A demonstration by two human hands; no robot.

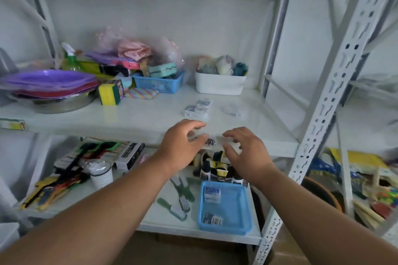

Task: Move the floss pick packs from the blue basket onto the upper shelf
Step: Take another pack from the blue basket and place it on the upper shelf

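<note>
Both hands are hovering at the front edge of the upper shelf (133, 118), fingers curled and spread, with a clear floss pick pack (212, 141) lying between them on that edge. The left hand (183, 146) is arching over the pack's left end, thumb and fingertips seeming to be brushing it, though whether they are truly pressing on it is too blurred to tell. The right hand (245, 153) is sitting just beside the pack's right end, fingers apart and bent like a claw, gripping nothing that can be made out. Both forearms are reaching up and forward from the bottom of the view, converging toward the pack.

Farther back on the same shelf, more floss pick packs (198, 108) are lying flat in a small cluster, with another clear pack (233, 109) just to their right, well apart from the hands. Behind them a white bin (219, 83) is holding soft rounded items, and a small blue mesh basket (159, 83) is standing to its left beside a yellow sponge (108, 93) and stacked purple plates (49, 79).

Below the hands, on the lower shelf, the blue basket (225, 224) is resting near the front edge, with two floss pick packs (212, 194) still lying inside, one at the far left corner and one near the front left corner
</note>
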